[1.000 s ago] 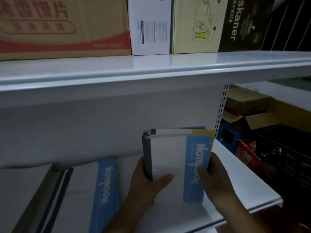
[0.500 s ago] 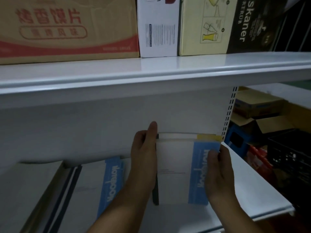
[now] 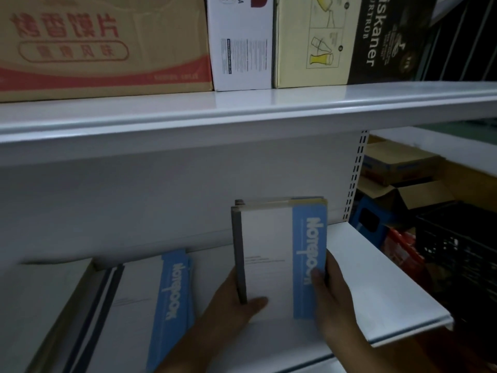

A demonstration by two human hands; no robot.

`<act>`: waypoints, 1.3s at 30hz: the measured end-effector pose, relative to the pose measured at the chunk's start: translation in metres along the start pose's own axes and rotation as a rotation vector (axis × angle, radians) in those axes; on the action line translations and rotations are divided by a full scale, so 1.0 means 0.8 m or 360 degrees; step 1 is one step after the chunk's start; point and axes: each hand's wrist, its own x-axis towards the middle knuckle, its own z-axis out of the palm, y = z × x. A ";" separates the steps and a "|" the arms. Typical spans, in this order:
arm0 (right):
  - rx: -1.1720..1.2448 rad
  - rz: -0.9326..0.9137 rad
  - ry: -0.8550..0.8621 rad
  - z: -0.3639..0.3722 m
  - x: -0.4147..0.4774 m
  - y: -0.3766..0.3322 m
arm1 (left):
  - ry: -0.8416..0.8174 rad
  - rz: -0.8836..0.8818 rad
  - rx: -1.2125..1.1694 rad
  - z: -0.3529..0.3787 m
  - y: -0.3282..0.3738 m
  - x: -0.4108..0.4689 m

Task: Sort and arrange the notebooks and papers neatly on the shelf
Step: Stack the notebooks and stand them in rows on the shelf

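Toward the right end of the shelf, the left hand and the right hand each close their grip on 1 stack of notebooks. It stands upright, perhaps so its edges line up. Another pile lies flat to its left.

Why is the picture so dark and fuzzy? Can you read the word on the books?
Head view: the light is dim, darkest around the black crate at the right. Head view: a soft blur smears the small print on the held notebooks and the lying notebook, yet the big word Notebook reads. Head view: a faint sheen lies on the upper shelf.
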 end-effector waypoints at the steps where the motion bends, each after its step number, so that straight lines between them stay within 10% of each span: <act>1: -0.0093 -0.0014 -0.0014 -0.002 0.006 -0.004 | 0.0072 -0.0038 0.0033 -0.003 -0.002 0.003; 9: -0.0750 0.0558 -0.0347 -0.001 0.062 0.010 | 0.0049 -0.0528 0.0413 -0.027 0.040 -0.004; 14: -0.1203 0.0385 -0.0285 0.012 0.055 -0.015 | 0.0689 -0.0418 0.0738 -0.124 0.036 -0.058; 21: -0.0386 0.0449 -0.1021 0.181 -0.021 -0.048 | 0.0992 -0.0830 0.0942 -0.198 -0.020 -0.124; 39: 0.0190 0.0592 -0.0684 0.221 -0.040 -0.015 | 0.0487 -0.0664 -0.0405 -0.213 -0.010 -0.081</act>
